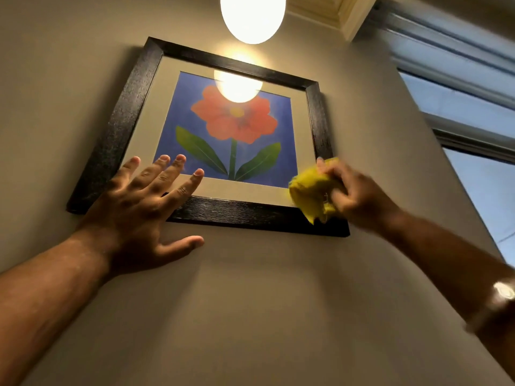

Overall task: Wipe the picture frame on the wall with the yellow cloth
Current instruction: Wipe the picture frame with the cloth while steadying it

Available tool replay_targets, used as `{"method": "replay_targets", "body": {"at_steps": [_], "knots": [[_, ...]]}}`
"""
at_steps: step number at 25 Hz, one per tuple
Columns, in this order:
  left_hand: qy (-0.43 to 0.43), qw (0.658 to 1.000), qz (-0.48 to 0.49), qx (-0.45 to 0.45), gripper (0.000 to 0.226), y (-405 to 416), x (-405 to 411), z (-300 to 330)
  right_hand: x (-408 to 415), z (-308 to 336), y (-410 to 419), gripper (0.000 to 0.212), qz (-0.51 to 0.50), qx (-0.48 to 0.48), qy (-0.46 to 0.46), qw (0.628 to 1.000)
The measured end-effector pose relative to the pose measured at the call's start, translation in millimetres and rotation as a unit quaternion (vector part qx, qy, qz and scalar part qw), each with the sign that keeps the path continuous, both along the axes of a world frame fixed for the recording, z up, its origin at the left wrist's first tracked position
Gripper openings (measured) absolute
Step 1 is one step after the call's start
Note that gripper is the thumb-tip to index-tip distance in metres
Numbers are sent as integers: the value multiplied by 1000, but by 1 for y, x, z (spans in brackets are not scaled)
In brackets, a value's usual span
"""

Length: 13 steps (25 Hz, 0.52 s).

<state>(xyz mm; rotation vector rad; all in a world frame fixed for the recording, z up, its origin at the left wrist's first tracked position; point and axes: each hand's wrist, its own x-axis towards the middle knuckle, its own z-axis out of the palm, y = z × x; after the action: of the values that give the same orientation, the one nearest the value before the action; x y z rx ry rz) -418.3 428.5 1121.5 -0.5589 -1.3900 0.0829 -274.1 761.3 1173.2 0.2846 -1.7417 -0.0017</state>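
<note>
A dark wooden picture frame [131,107] hangs on the beige wall above me, holding a red flower print on blue under glass. My left hand [139,207] lies flat with fingers spread over the frame's lower left corner, thumb on the wall below. My right hand [354,193] grips a bunched yellow cloth [312,193] pressed against the frame's lower right corner. The right hand and cloth look blurred by motion.
A glowing round ceiling lamp [252,15] hangs above the frame and reflects in its glass. A window [473,112] with a grey frame runs along the right. A watch [501,293] sits on my right wrist.
</note>
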Motion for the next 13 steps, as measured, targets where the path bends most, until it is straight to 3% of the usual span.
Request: {"method": "replay_targets", "body": {"at_steps": [3,6,10,13], "knots": [[2,1000,-8,-1,98,0,-1,0,9,-59,12,53,35,69,-53,996],[-2,1000,-4,5,98,0,-1,0,9,4,6,50,8,56,-22,998],[-6,1000,5,5,97,-1,0,-1,2,131,-20,34,4,-84,-12,996],[-4,1000,5,8,97,-1,0,-2,-7,111,-21,32,56,-101,8,993]]}}
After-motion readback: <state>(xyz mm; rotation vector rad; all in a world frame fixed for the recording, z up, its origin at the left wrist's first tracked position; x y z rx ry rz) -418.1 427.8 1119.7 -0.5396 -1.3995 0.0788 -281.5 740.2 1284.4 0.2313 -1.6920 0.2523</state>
